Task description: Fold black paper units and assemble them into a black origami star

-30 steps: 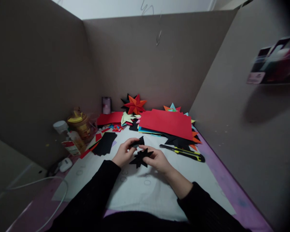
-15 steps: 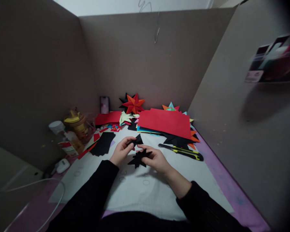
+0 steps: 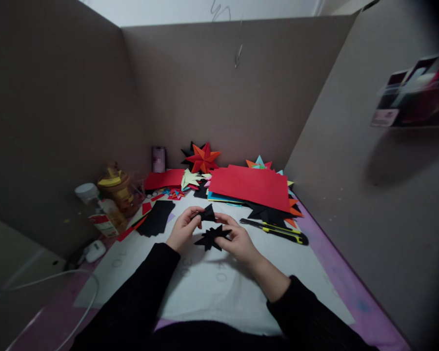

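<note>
My left hand pinches a small folded black paper piece with a pointed top. Just below and to the right, my right hand grips a black paper star with several points between thumb and fingers. The right index finger reaches up to the right edge of the folded piece and seems to touch it. Both paper things are held above the white sheet, the star lower and nearer to me. Finger parts behind the papers are hidden.
A yellow-black utility knife lies right of my hands. Black paper strips lie on the left, near a bottle and a jar. Red paper sheets and a red-orange star are at the back. A cable crosses the left edge.
The folded black piece has turned, showing a broader face. My right index finger has moved up to its edge, and the star has tilted slightly flatter.
</note>
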The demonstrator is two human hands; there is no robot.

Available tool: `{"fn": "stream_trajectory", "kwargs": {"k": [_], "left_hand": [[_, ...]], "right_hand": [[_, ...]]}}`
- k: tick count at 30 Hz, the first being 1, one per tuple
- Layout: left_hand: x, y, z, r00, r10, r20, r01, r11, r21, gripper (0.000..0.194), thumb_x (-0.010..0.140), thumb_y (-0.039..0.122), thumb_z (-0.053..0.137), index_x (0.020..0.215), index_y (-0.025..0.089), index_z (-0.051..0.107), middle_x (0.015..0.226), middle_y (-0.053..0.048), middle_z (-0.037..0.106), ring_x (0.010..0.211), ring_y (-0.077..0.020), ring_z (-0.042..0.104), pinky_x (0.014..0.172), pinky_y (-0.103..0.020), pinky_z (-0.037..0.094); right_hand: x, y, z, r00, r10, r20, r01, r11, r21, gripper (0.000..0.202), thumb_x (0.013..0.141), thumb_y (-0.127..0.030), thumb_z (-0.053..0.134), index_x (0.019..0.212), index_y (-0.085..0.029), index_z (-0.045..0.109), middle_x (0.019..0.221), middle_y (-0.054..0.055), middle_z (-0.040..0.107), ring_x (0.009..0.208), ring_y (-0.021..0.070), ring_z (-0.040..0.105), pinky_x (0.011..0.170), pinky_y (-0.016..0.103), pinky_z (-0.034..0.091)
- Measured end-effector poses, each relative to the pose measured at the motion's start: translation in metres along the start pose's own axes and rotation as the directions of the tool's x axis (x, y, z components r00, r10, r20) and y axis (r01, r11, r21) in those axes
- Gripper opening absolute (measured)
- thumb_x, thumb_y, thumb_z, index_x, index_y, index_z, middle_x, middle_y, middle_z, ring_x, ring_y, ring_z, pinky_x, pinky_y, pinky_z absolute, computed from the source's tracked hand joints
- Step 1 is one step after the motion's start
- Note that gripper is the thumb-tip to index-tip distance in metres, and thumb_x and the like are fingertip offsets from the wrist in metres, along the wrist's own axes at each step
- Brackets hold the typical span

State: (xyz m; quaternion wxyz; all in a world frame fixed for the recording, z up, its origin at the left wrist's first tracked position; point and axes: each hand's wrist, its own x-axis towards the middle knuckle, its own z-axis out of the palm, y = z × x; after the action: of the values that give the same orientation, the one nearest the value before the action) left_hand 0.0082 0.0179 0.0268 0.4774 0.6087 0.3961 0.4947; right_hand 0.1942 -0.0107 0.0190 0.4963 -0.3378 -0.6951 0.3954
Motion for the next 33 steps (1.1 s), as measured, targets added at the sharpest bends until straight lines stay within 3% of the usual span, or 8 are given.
{"fn": "stream_trajectory", "kwargs": {"k": [10, 17, 26, 33], "left_hand": [[0.0008, 0.0009, 0.0022, 0.999, -0.037, -0.009, 0.037, 0.999, -0.004, 0.026, 0.079, 0.032, 0.054, 0.099, 0.016, 0.048, 0.062, 0.003, 0.05, 0.054, -0.0081, 0.046, 0.048, -0.02, 0.032], [-0.0011, 0.0006, 0.0021, 0.995, -0.062, 0.08, 0.063, 0.998, -0.015, 0.033, 0.079, 0.033, 0.054, 0.105, 0.018, 0.04, 0.065, 0.004, 0.053, 0.05, -0.0077, 0.043, 0.049, -0.021, 0.03], [-0.0001, -0.0003, 0.0024, 0.997, -0.058, 0.06, 0.056, 0.998, 0.028, 0.022, 0.08, 0.032, 0.053, 0.094, 0.016, 0.048, 0.067, 0.002, 0.052, 0.06, -0.0104, 0.049, 0.053, -0.022, 0.034], [-0.0016, -0.0025, 0.0024, 0.993, -0.035, 0.111, 0.034, 0.999, 0.008, 0.021, 0.08, 0.032, 0.055, 0.092, 0.016, 0.051, 0.07, 0.001, 0.054, 0.06, -0.0104, 0.05, 0.057, -0.023, 0.039]], "right_hand": [[-0.0017, -0.0045, 0.0016, 1.0, -0.015, -0.017, 0.013, 0.998, -0.069, 0.009, 0.07, -0.018, 0.063, 0.077, -0.021, 0.067, 0.127, 0.007, 0.049, 0.11, 0.021, 0.05, 0.095, 0.04, 0.04], [-0.0023, -0.0029, 0.0027, 0.996, -0.085, 0.001, 0.084, 0.982, -0.171, 0.01, 0.068, -0.013, 0.063, 0.073, -0.022, 0.065, 0.117, 0.007, 0.057, 0.112, 0.0224, 0.049, 0.095, 0.042, 0.039], [-0.0023, -0.005, 0.0027, 0.999, -0.023, -0.023, 0.021, 0.994, -0.109, 0.006, 0.068, -0.014, 0.062, 0.071, -0.019, 0.064, 0.12, 0.009, 0.055, 0.112, 0.022, 0.05, 0.096, 0.039, 0.038], [-0.0004, 0.0007, 0.0, 0.998, 0.054, 0.015, -0.054, 0.999, 0.003, 0.006, 0.069, -0.016, 0.063, 0.072, -0.02, 0.065, 0.119, 0.008, 0.055, 0.111, 0.0222, 0.051, 0.096, 0.039, 0.037]]}}
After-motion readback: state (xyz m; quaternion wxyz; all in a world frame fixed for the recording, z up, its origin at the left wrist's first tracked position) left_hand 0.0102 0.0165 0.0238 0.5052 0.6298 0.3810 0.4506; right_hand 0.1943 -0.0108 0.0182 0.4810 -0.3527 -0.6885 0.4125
